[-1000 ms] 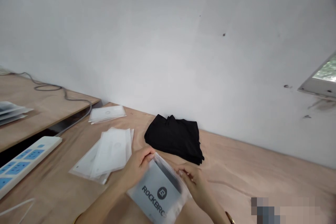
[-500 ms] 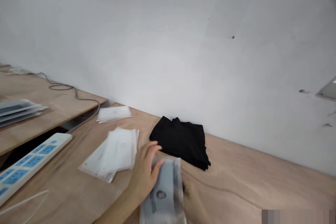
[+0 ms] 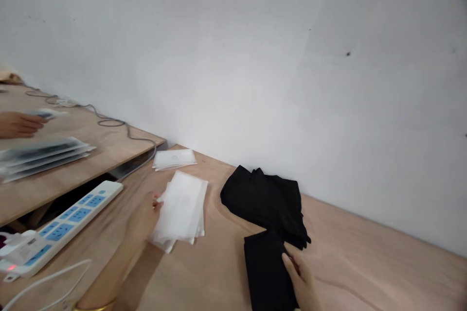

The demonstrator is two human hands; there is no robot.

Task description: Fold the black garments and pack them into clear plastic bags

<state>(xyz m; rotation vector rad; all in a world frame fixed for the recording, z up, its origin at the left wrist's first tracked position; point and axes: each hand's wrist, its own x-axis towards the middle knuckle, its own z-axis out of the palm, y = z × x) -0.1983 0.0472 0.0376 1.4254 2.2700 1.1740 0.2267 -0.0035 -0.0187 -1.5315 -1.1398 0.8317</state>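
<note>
On my feed the left hand (image 3: 144,215) has its fingertips on the left edge of the white bag stack (image 3: 184,204), but I can't tell if it's pinching. The right hand (image 3: 303,283) lies flat, fingers loose, on the black folded piece (image 3: 264,267), near side, touching the black cloth pile (image 3: 266,200).

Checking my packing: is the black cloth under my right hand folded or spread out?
Folded: the black cloth lies as a flat, narrow rectangle with straight edges, the right hand resting on it.

The plywood table (image 3: 365,262) bears white bags (image 3: 182,209), black folded cloths (image 3: 266,199) and a power strip (image 3: 69,218).
</note>
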